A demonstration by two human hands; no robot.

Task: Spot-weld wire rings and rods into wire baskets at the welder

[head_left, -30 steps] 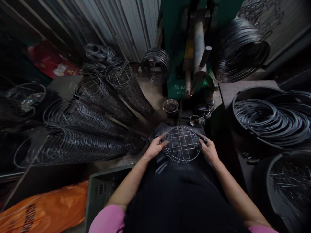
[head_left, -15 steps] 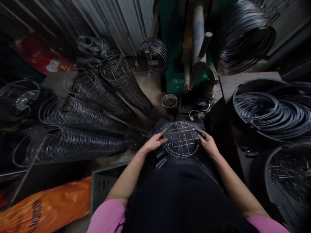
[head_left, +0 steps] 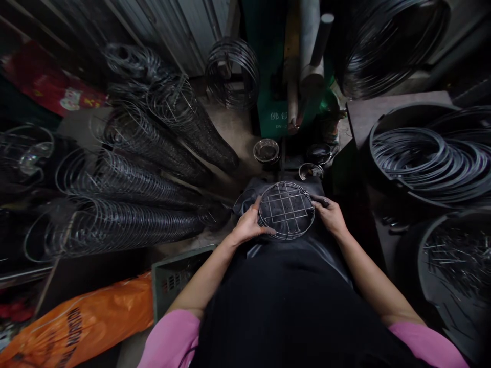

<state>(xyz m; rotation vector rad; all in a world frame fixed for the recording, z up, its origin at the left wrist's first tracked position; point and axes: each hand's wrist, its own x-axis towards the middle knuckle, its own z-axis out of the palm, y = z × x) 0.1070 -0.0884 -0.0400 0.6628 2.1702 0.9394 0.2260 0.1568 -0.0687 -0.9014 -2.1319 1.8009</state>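
Corrugated metal sheeting (head_left: 184,25) walls the back of this cramped workshop, and a green machine (head_left: 276,102) stands against it with a pale upright cylinder (head_left: 307,41) on its front. The person sits facing that machine, a black apron (head_left: 291,306) spread over the lap and pink sleeves (head_left: 172,342) showing at both elbows.

On the far edge of the lap, just short of the machine's base, lies a round wire grid (head_left: 286,210): a ring with crossed wires inside, held nearly flat. The left hand (head_left: 248,225) grips its left rim, thumb laid over the near edge and fingers curled around the ring. The right hand (head_left: 330,215) closes on the right rim, fingertips pinching the wire. Both hands are touching the grid, one on each side.

Just beyond the grid, three small round metal dishes (head_left: 266,151) sit on the floor at the machine's foot.

To the person's left, long stacks of wire rings (head_left: 126,225) lie on their sides like rolls, fanned out across the floor. A loose bundle of rings (head_left: 232,71) leans by the wall. Nearer, an orange plastic sack (head_left: 84,322) and a grey-green crate (head_left: 172,278) sit by the left knee.

To the right, a dark tub (head_left: 374,153) holds loose black hoops (head_left: 433,158), and a second tub (head_left: 425,276) near the right elbow holds short straight wire pieces (head_left: 456,255). A large coil of wire (head_left: 387,46) hangs above them.
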